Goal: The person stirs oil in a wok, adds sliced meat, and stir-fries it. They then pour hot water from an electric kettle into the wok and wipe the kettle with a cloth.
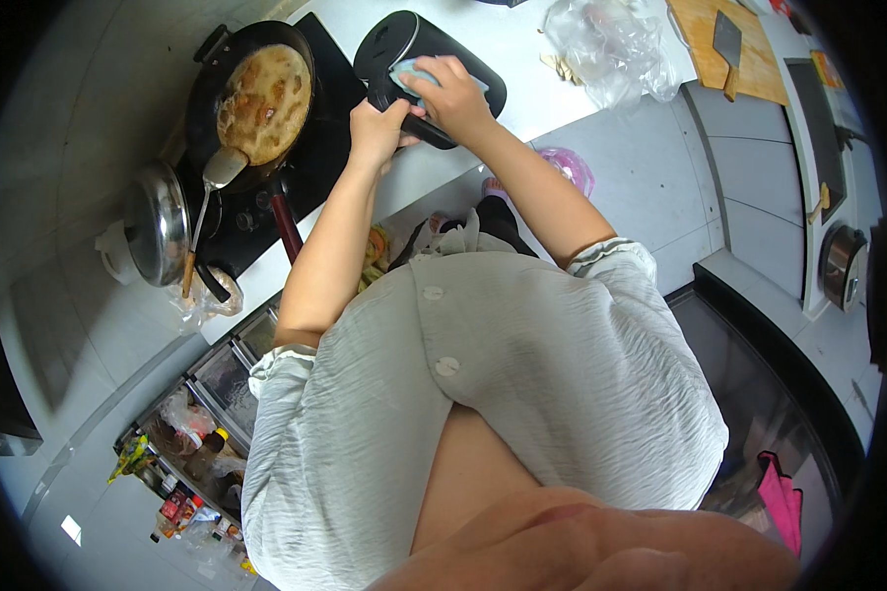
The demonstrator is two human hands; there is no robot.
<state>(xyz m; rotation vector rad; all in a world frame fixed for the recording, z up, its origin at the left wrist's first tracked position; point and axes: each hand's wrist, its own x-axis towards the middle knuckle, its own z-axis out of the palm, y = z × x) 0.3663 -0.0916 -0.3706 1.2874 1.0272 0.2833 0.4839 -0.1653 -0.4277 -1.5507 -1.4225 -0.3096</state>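
A black kettle-like appliance (467, 60) with a handle (434, 136) is at the white counter, beside the stove. Whether it rests fully on its side or is only tilted, I cannot tell. My left hand (377, 131) grips the handle near its lid end. Pressed against the body by my right hand (449, 94) is a light blue cloth (406, 74), partly covered by the fingers.
Left of the kettle, a black wok (205, 111) of bubbling brown liquid (262, 111) sits on the stove (332, 81), a metal spatula (225, 168) across its rim. A steel lid (155, 225) stands nearby. A plastic bag (606, 52) and a cleaver (727, 41) on a cutting board (761, 74) lie right.
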